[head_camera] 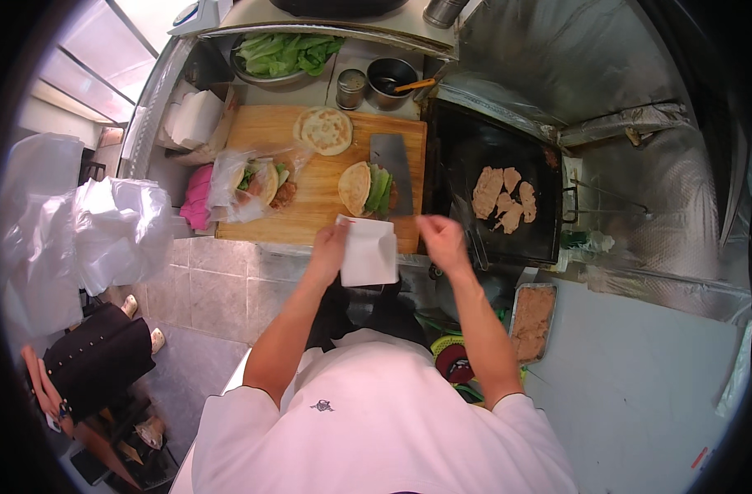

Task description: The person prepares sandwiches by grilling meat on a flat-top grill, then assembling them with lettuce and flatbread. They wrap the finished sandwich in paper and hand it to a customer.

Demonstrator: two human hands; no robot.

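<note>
My left hand [331, 246] grips a white paper bag [370, 254] by its upper left corner, at the front edge of a wooden cutting board [314, 230]. To the right of the bag, my right hand [443, 239] is closed and slightly blurred; whether it pinches anything is unclear. Just beyond the bag lies a filled flatbread [355, 188] with lettuce, against a cleaver blade [392, 167]. Another filled flatbread [266, 185] rests partly in a clear plastic bag [223, 196] on the board's left. A round flatbread [323, 130] lies flat near the back.
A black griddle [475, 142] with pieces of meat [488, 191] adjoins the board's right. Behind stand a lettuce bowl [271, 80], a metal shaker [351, 89] and a pot [388, 99]. Plastic bags [123, 228] hang left; another person [98, 355] is at lower left. A meat tray [533, 321] sits right.
</note>
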